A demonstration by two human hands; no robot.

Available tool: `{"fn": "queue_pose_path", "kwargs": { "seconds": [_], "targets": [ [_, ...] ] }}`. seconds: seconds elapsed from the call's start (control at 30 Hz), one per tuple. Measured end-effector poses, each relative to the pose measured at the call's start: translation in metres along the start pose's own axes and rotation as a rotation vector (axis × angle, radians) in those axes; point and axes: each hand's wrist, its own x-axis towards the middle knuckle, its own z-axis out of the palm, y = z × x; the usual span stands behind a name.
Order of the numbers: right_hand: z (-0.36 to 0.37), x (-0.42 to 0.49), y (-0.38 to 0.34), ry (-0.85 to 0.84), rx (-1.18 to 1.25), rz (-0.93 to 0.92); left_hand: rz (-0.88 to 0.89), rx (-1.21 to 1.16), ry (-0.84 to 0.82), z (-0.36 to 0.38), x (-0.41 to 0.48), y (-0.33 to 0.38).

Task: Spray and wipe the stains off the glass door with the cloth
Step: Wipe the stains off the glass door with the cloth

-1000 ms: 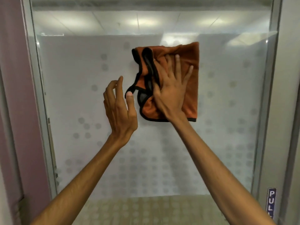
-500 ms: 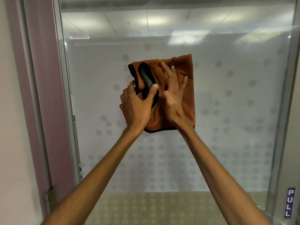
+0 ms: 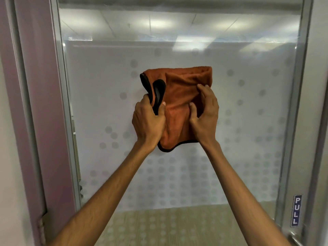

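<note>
An orange cloth [image 3: 184, 105] is held against the glass door [image 3: 248, 121].
Its left edge is gripped by the left hand [image 3: 149, 121]; its right side is pinched by the right hand [image 3: 205, 114].

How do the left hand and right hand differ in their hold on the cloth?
The left hand grips the black-trimmed fold at the left edge of the cloth; the right hand bunches plain orange fabric nearer its right side. The left hand's thumb wraps over the front, fingers hidden behind; the right hand's curled fingers show on the front. Both hold the cloth up before the glass door.
</note>
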Motion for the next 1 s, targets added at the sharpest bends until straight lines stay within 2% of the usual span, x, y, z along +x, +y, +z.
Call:
{"fn": "queue_pose_path", "kwargs": {
  "seconds": [0.1,0.23,0.47,0.67,0.83,1.0],
  "targets": [
    [-0.001,-0.011,-0.001,0.074,-0.003,0.030,-0.014,-0.036,-0.020,0.001,-0.005,-0.002],
    [-0.012,-0.032,-0.010,0.217,0.120,0.363,-0.082,-0.174,-0.112,-0.001,-0.020,-0.013],
    [-0.025,-0.068,-0.012,0.151,0.108,0.541,-0.114,-0.291,-0.197,0.002,-0.046,-0.026],
    [-0.053,-0.094,-0.014,0.043,0.107,0.552,-0.166,-0.372,-0.269,-0.003,-0.074,-0.039],
    [-0.090,-0.138,-0.020,-0.024,0.157,0.642,-0.172,-0.465,-0.323,-0.009,-0.118,-0.048],
    [-0.135,-0.178,-0.015,0.061,0.175,0.806,-0.185,-0.463,-0.502,0.002,-0.161,-0.045]
  ]
}}
